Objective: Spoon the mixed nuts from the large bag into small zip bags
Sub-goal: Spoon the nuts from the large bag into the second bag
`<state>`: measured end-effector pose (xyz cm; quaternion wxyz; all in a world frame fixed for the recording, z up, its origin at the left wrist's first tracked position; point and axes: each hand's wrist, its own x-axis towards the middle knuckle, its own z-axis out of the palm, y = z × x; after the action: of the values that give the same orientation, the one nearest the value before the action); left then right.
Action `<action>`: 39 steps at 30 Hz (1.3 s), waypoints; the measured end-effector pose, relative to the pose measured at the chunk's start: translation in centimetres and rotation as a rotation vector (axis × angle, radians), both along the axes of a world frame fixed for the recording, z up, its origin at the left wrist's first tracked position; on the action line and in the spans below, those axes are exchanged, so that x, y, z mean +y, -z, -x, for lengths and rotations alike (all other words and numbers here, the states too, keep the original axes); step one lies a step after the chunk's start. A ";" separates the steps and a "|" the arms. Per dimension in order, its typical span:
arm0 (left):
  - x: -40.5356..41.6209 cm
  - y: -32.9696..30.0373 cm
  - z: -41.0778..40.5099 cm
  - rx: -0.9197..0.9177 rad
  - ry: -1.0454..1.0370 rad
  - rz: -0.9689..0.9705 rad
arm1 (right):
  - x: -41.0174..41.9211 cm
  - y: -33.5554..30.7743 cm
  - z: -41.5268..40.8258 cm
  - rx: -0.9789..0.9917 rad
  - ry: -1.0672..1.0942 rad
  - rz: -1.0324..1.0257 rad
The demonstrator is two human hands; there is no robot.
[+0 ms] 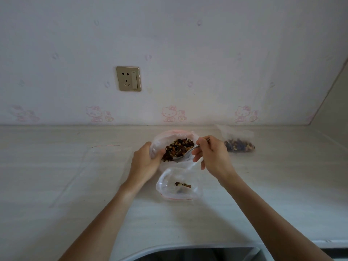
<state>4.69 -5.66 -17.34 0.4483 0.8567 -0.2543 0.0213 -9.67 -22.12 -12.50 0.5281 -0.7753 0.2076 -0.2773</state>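
I count four plastic bags on the counter: one large bag open at the top and full of mixed nuts, one small zip bag lying just in front of it with a few nuts inside, a second filled bag off to the right near the wall, and an empty flat bag to the left, hard to make out but for its thin red zip line. There is one spoon and two hands. My left hand grips the left side of the large bag, fingers curled around the plastic with the thumb along the rim. My right hand pinches the spoon's handle between thumb and fingers, and the bowl of the spoon sits at the near edge of the nut pile inside the large bag. The counter is pale with a faint wood-like grain, matte, running to the back wall and turning a corner at the right. The wall is covered in a light sheet printed with pink cartoon cats along the bottom. A single brass-coloured socket plate with a switch is set into it. At the bottom edge I see the rounded rim of a dark sink. The bags are thin, clear and crinkled; the small one has a red zip strip along its near edge. The spoon is shiny metal.
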 end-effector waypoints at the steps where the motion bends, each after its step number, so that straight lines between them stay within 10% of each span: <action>1: -0.1 -0.1 0.1 0.002 0.019 0.033 | 0.0 0.2 -0.1 -0.010 0.003 -0.026; 28: -0.1 -0.6 0.0 0.180 0.273 0.270 | -0.2 1.4 -3.1 0.027 0.042 -0.538; 39: -0.2 -0.9 0.1 0.144 0.015 0.362 | -0.9 1.9 -0.8 -0.102 -0.012 -0.730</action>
<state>4.62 -5.87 -16.45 0.6122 0.7595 -0.2200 0.0021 -8.88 -23.06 -14.39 0.7811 -0.5225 0.2616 -0.2200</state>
